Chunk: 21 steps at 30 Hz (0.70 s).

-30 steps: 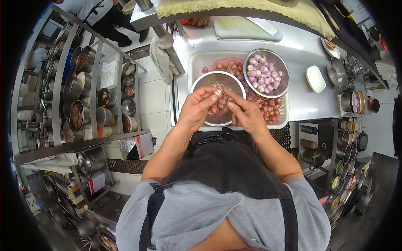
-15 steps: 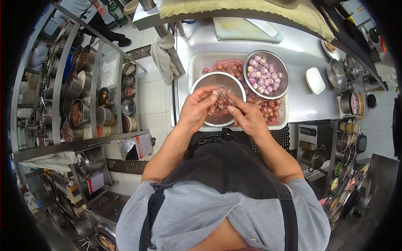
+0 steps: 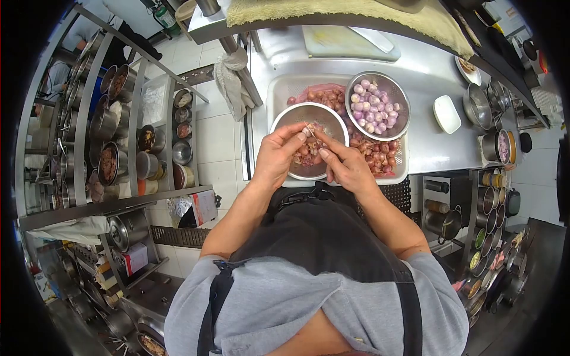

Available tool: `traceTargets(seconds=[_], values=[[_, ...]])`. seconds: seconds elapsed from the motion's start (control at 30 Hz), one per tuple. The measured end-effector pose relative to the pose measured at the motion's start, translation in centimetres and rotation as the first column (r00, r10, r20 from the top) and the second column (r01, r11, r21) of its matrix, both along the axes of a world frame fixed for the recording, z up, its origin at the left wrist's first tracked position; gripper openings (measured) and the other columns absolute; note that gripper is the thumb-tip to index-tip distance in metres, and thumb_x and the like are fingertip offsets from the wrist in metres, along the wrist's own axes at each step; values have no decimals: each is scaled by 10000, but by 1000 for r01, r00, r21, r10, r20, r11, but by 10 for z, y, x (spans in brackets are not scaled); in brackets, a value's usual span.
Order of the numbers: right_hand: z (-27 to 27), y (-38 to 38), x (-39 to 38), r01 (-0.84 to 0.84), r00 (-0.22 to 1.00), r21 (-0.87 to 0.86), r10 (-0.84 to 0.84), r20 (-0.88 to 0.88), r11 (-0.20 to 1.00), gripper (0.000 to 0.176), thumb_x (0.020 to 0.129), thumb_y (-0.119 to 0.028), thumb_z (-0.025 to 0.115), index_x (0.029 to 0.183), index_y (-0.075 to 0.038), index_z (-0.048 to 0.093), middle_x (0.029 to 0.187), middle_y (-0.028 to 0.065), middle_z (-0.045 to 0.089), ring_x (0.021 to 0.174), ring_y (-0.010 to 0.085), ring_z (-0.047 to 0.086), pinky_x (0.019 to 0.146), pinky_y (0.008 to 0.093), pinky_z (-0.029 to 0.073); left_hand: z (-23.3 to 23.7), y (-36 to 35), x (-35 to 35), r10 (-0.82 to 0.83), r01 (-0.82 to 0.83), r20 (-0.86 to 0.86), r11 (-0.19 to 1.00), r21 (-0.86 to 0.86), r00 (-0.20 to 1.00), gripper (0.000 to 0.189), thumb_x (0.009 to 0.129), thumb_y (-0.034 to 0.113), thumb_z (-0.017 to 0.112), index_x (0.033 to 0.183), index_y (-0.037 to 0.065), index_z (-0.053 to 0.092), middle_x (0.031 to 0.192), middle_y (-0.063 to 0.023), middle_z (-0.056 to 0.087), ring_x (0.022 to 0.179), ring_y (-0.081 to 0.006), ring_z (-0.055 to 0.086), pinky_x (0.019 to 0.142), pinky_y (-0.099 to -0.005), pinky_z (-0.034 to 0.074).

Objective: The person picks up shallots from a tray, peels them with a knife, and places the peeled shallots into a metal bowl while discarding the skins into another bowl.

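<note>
Over a steel bowl (image 3: 340, 126) holding shallot skins (image 3: 306, 155), my two hands meet at the fingertips. My left hand (image 3: 281, 153) is closed in a pinch on a small shallot (image 3: 309, 129), mostly covered by the fingers. My right hand (image 3: 347, 165) is closed too, its thumb and forefinger up against the shallot; whatever it grips is too small to make out. Right behind the bowl stands a steel colander (image 3: 406, 118) of peeled purple-white shallots (image 3: 373, 108). Unpeeled red-brown shallots (image 3: 380, 155) lie in a white perforated tray (image 3: 277, 89) beneath both.
A cutting board (image 3: 323, 43) with a broad white-looking blade (image 3: 371, 39) lies at the back of the steel counter (image 3: 424, 65). To the right is a white dish (image 3: 447, 114). Shelves of pots (image 3: 107, 163) stand left. Overhead, a shelf with a yellow cloth (image 3: 332, 10) crosses.
My right hand has shifted slightly left and down, and the fingertips have turned the shallot a little. In the upper left background, a person has moved left behind the shelving.
</note>
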State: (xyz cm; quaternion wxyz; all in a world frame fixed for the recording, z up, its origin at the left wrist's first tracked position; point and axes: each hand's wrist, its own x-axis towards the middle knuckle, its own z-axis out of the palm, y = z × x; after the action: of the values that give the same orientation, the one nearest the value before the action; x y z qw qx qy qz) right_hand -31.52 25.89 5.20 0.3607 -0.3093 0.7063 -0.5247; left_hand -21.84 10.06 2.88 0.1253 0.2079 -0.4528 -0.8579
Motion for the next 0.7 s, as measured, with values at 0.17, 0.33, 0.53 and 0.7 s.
traceTargets(seconds=[0.17,0.33,0.53,0.7], values=[[5,0,2,-13,998,30,14,-61,999,431,946,-229,538,1362,-124,502,843,117,676,546,151,587,591,308,500,4,7,-2,33,-36,-38,998,-58,999,336,905,2,582,1239,-8,538,1096,-91,624,946,-124,587,816,-263,479],[-1,-1,1,-37,971,-11,33,-235,999,426,943,-218,539,1352,-106,502,1164,179,638,958,295,670,835,366,507,6,6,0,-5,2,-52,999,-52,999,342,889,-21,590,1224,3,527,1067,-87,622,975,-123,587,842,-261,480],[1,-5,4,-21,962,5,21,-271,1000,414,941,-205,539,1341,-99,510,1228,182,600,1115,343,594,922,391,470,1,15,-2,94,-101,-83,991,-86,992,337,865,-66,590,1189,-8,515,1042,-97,618,956,-128,594,810,-248,496],[7,-11,7,11,950,-32,-21,-311,999,391,943,-191,533,1317,-76,522,1184,211,611,1079,374,597,894,404,480,-12,23,-7,247,-275,-145,937,-217,958,330,875,-73,563,1195,-30,491,1030,-121,619,878,-129,618,739,-238,508]])
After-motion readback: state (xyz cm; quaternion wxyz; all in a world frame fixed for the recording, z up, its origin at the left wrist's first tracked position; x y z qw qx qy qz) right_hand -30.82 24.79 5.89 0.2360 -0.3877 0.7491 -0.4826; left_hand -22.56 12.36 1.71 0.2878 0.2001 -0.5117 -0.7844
